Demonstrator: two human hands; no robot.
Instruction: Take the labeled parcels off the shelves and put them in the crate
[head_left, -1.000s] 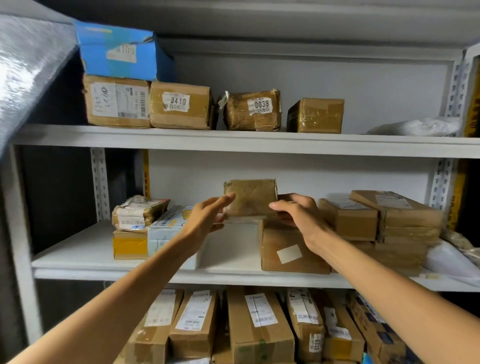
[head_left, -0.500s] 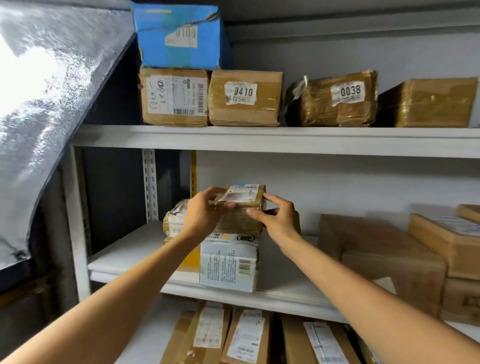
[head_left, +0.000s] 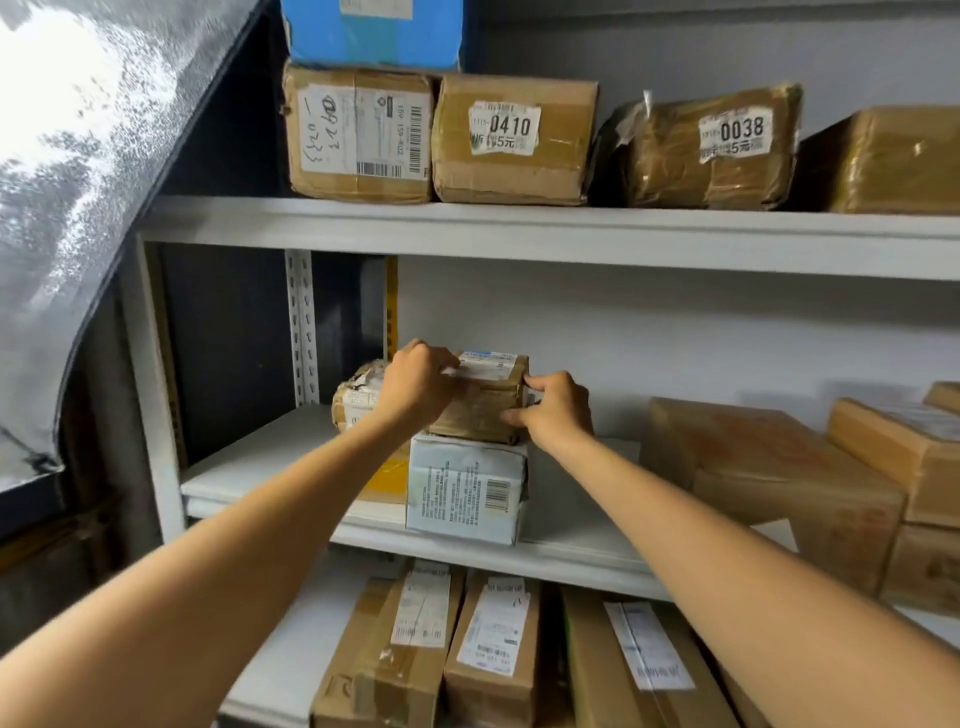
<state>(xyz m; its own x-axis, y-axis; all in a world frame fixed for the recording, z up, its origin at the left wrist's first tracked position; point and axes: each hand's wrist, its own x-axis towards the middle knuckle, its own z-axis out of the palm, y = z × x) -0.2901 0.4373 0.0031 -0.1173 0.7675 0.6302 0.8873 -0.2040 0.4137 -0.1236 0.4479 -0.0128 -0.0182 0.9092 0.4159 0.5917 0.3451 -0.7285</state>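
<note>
One brown taped parcel (head_left: 480, 410), white label (head_left: 488, 362) atop; left hand (head_left: 415, 384), right hand (head_left: 558, 413) fingers grip it.

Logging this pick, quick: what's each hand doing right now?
Left hand: grips the small brown parcel.
Right hand: pinches the same parcel.

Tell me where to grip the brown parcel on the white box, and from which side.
Take the brown parcel by its two ends, left hand from the left, right hand from the right. It lies flat on the white box with both ends exposed, and looks too wide for one hand.
</note>
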